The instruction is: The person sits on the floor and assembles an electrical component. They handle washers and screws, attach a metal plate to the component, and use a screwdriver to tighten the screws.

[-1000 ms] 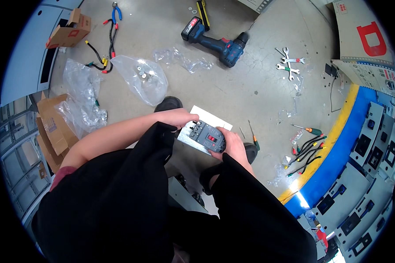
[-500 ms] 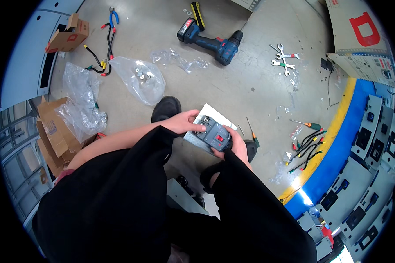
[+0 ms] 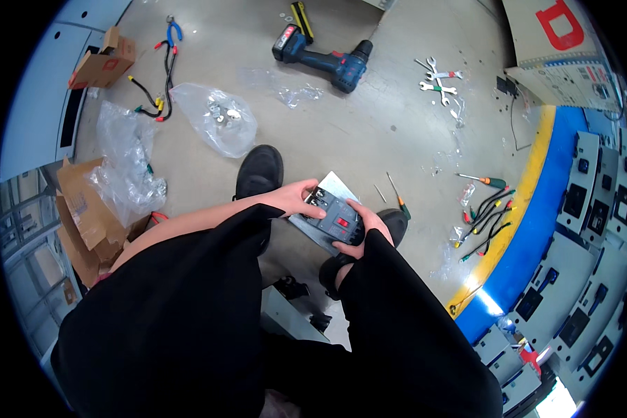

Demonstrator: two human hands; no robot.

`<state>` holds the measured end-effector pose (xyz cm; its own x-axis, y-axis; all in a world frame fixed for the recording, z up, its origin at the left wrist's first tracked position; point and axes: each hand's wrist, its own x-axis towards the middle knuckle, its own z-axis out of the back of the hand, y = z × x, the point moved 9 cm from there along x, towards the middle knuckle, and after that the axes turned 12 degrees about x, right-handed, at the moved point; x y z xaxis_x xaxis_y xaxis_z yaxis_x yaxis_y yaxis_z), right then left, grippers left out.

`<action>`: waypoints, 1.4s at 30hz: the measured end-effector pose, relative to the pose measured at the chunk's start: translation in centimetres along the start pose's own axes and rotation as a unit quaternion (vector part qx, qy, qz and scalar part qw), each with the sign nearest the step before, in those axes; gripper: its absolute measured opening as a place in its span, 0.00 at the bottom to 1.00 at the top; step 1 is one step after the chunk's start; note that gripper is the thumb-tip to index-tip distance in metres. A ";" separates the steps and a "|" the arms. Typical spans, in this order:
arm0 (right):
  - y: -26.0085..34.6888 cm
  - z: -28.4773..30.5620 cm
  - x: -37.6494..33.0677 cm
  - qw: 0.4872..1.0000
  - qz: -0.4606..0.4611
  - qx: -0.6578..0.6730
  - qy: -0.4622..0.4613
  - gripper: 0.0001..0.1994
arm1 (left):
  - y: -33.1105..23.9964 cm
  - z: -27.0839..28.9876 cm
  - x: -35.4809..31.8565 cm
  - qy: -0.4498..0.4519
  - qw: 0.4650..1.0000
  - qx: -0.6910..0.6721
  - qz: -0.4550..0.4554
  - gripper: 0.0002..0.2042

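- The grey floor [image 3: 369, 150] carries nearly everything here; a yellow stripe [image 3: 533, 167] runs down its right edge.
- A blue-grey cabinet [image 3: 38, 90] stands along the floor's left edge.
- At the floor's far right corner I see a pale box [image 3: 529, 49] with a red mark.
- Nearer, by the left edge, an open brown carton [image 3: 83, 202] sits against a crumpled clear bag.
- Toward the far edge lies a blue cordless drill [image 3: 327, 63], on its side.
- In front of the person is a metal plate [image 3: 334, 182]; its far corner and near-left edge show, the rest is covered. I can't tell what holds it up.
- Over the plate's middle, nearer its right side, is a dark grey breaker [image 3: 336, 217] with a red switch.
- The right hand [image 3: 373, 226] clasps the breaker's right end, fingers on the far side, thumb on the near one.
- The left hand [image 3: 296, 198] is at the breaker's other end, thumb on top, fingers bent by the terminals; whether they pinch anything, I can't tell.
- Black cables [image 3: 494, 219] lie beside the yellow stripe.
- Small wrenches [image 3: 439, 87] lie crossed near the pale box.
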<state>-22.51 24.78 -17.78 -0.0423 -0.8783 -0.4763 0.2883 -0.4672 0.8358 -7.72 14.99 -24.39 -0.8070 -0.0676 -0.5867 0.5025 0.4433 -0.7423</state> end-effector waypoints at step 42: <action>9.0 -2.0 1.7 0.983 0.169 -0.069 -0.017 0.29 | -2.4 -0.1 -1.2 -0.032 0.994 -0.014 -0.108 0.24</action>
<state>-18.06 19.30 -11.59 0.0468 -0.9848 -0.1671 0.4180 -0.1326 0.8987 -8.01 14.03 -21.86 -0.8732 -0.2198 -0.4350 0.3104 0.4374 -0.8440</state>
